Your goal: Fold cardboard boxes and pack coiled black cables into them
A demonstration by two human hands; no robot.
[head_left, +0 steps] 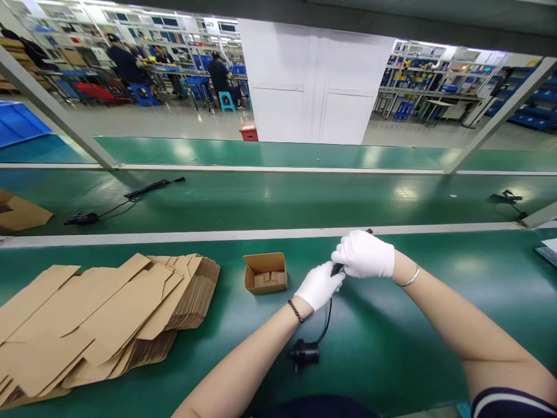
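Note:
My left hand (319, 285) and my right hand (363, 254), both in white gloves, meet above the green workbench belt (243, 371). Together they grip the dark end of a black cable (337, 269), which the fingers partly hide. The cable hangs from there to a black plug-like device (303, 354) lying on the belt below my hands. To the left of my left hand stands a small open kraft carton (265, 274) with cardboard inserts inside. Farther left lies a large stack of flat kraft carton blanks (108, 313).
A white-edged rail (261, 236) runs behind my hands. On the belt beyond it lie a black cable unit (82, 219), another (505, 198) and a cardboard piece (17, 212). Seated people (220, 78) work at benches farther off, among shelving.

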